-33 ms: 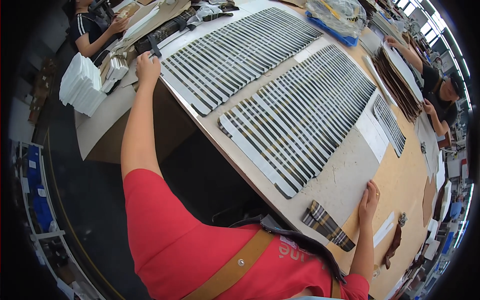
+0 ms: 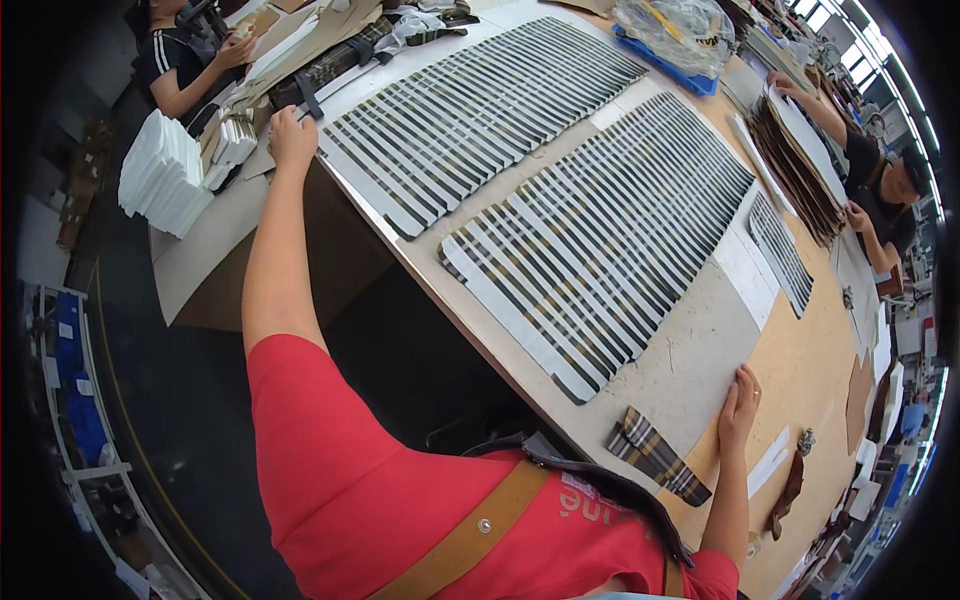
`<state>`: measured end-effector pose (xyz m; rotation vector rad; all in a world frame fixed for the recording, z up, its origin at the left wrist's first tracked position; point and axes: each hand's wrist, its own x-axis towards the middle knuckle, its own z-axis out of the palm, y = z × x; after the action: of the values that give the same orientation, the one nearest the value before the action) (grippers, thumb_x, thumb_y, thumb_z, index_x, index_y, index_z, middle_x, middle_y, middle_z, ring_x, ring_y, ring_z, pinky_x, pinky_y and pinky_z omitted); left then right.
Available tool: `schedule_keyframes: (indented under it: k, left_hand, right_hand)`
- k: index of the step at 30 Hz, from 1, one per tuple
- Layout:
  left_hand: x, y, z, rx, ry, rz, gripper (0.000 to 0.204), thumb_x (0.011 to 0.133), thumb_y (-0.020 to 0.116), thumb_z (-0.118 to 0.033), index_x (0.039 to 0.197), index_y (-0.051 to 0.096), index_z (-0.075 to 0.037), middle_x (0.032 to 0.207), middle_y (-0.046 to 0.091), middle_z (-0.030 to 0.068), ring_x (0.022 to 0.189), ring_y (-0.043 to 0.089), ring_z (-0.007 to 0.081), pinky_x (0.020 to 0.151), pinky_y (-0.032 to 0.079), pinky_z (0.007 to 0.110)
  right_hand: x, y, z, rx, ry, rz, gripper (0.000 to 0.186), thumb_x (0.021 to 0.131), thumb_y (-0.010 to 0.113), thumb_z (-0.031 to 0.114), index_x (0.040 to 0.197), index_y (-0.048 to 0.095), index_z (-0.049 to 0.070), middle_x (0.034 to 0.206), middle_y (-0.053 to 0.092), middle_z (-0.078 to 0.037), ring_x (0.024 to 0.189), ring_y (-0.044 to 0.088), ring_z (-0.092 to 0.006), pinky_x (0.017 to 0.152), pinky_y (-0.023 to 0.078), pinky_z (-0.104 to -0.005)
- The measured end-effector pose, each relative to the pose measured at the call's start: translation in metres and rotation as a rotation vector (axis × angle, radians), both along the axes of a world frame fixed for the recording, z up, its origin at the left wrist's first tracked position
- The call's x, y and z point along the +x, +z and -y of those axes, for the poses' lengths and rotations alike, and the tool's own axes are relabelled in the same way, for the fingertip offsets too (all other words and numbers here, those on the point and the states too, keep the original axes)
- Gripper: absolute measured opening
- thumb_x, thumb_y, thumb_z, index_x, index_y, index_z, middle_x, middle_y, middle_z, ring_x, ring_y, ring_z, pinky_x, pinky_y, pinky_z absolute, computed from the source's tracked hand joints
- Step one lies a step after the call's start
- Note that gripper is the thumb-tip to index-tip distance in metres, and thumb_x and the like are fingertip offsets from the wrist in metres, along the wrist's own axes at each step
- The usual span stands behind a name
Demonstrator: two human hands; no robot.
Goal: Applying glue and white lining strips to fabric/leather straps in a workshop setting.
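Note:
My left hand (image 2: 292,140) is stretched out to the table's far left corner. Its fingers are curled closed beside the end of a dark strap (image 2: 308,97); what they hold is hidden. My right hand (image 2: 738,408) rests on the brown board (image 2: 810,350) with fingers stretched out, holding nothing. Left of it lies a folded plaid cloth piece (image 2: 657,455). In front of me, long rows of overlapping plaid strips with pale edges form two bands, a nearer band (image 2: 600,250) and a farther band (image 2: 480,120).
White stacked sheets (image 2: 165,175) stand at the left. A blue tray (image 2: 665,62) with clear plastic sits at the back. A short strip row (image 2: 780,250), a white strip (image 2: 768,460) and a brown strap (image 2: 787,495) lie rightward. Co-workers handle materials at far left and right.
The view has shifted very slightly. My left hand sits a touch farther left; my right hand stays in place on the board.

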<state>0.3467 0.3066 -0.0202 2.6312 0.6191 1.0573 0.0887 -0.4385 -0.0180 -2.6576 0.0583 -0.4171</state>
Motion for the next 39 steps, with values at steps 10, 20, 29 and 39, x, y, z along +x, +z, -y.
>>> schedule_keyframes:
  k: [10, 20, 29, 39]
  left_hand:
    - [0.051, 0.043, -0.037, 0.334, 0.205, -0.463, 0.041, 0.084, 0.052, -0.02, 0.122, 0.05, -0.005, 0.13, 0.049, 0.0122, 0.123, 0.044, 0.0275, 0.102, 0.03, 0.047]
    - [0.079, 0.051, -0.055, 0.126, 0.278, -0.821, 0.045, 0.088, 0.051, -0.026, 0.127, 0.049, -0.005, 0.136, 0.043, 0.018, 0.129, 0.036, 0.0342, 0.106, 0.025, 0.049]
    - [0.084, 0.046, -0.057, 0.179, 0.233, -0.868, 0.058, 0.086, 0.058, -0.031, 0.136, 0.036, -0.012, 0.141, 0.036, 0.0108, 0.131, 0.036, 0.0298, 0.106, 0.024, 0.052]
    - [0.085, 0.047, -0.053, 0.299, 0.177, -0.848, 0.05, 0.086, 0.057, -0.028, 0.132, 0.044, -0.013, 0.136, 0.045, 0.0102, 0.129, 0.039, 0.0286, 0.103, 0.028, 0.051]
  right_hand:
    - [0.0, -0.001, -0.002, -0.077, -0.055, -0.034, 0.025, 0.09, 0.043, 0.0, 0.114, 0.052, -0.003, 0.124, 0.049, -0.019, 0.115, 0.047, -0.0311, 0.097, 0.042, -0.0373]
    - [-0.001, -0.001, -0.004, -0.081, -0.118, -0.052, 0.025, 0.09, 0.042, 0.0, 0.114, 0.051, -0.002, 0.125, 0.05, -0.017, 0.116, 0.046, -0.0309, 0.099, 0.04, -0.0375]
    - [-0.001, 0.003, -0.005, -0.151, -0.132, -0.051, 0.026, 0.087, 0.044, -0.001, 0.111, 0.052, -0.001, 0.123, 0.052, -0.017, 0.116, 0.046, -0.0324, 0.1, 0.035, -0.0391]
    - [-0.001, 0.002, -0.005, -0.139, -0.136, -0.06, 0.027, 0.086, 0.045, 0.0, 0.112, 0.052, 0.0, 0.123, 0.052, -0.016, 0.114, 0.047, -0.0323, 0.1, 0.035, -0.0388]
